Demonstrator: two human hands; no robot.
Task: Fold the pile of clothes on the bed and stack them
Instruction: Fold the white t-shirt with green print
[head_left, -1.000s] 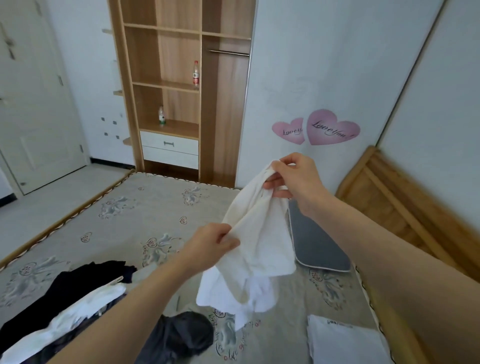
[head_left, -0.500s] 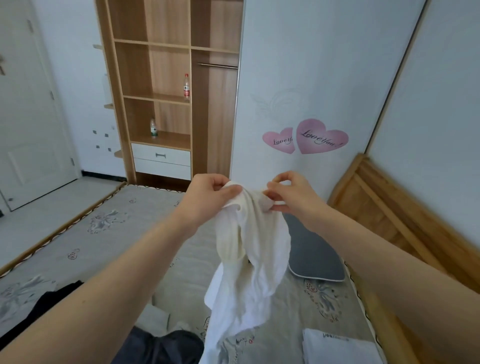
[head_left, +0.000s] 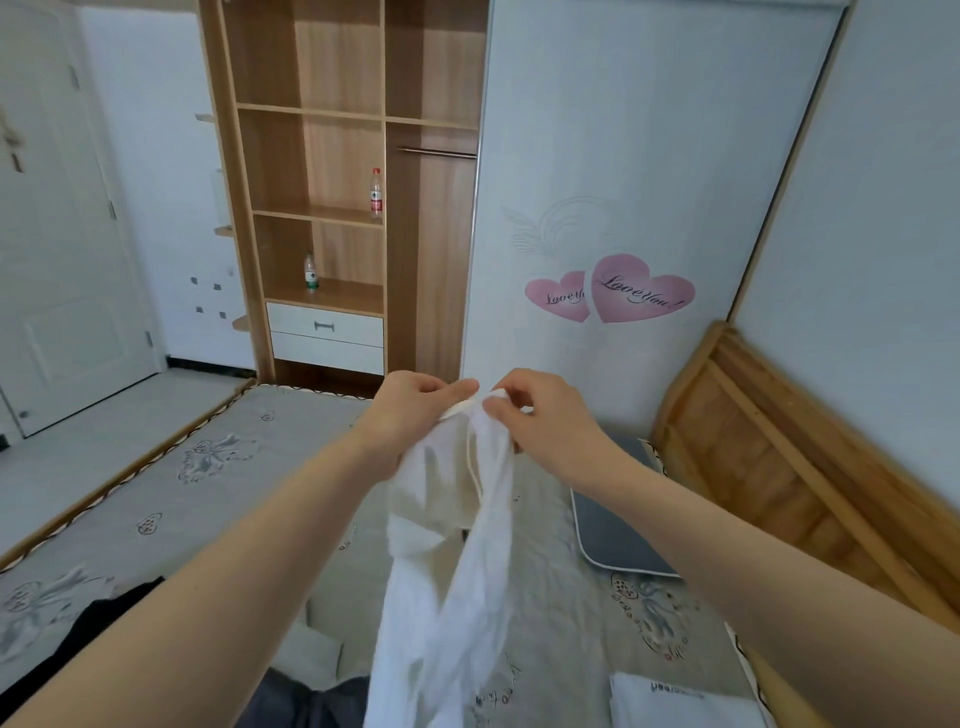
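Note:
A white garment hangs in the air above the bed, held up by its top edge. My left hand grips that edge on the left. Close beside it, my right hand pinches the same edge between thumb and fingers. The cloth falls in loose twisted folds down to the bottom of the view. A folded white piece lies flat on the bed at the lower right. Dark clothes from the pile show at the lower left, and a dark grey garment lies at the bottom centre.
A grey pillow lies by the wooden headboard on the right. Beyond the foot of the bed stands an open wooden wardrobe with two bottles on its shelves. A white door is at the far left.
My left hand rose from the garment's middle to its top edge beside my right hand. The view tilted up, so less of the clothes pile shows.

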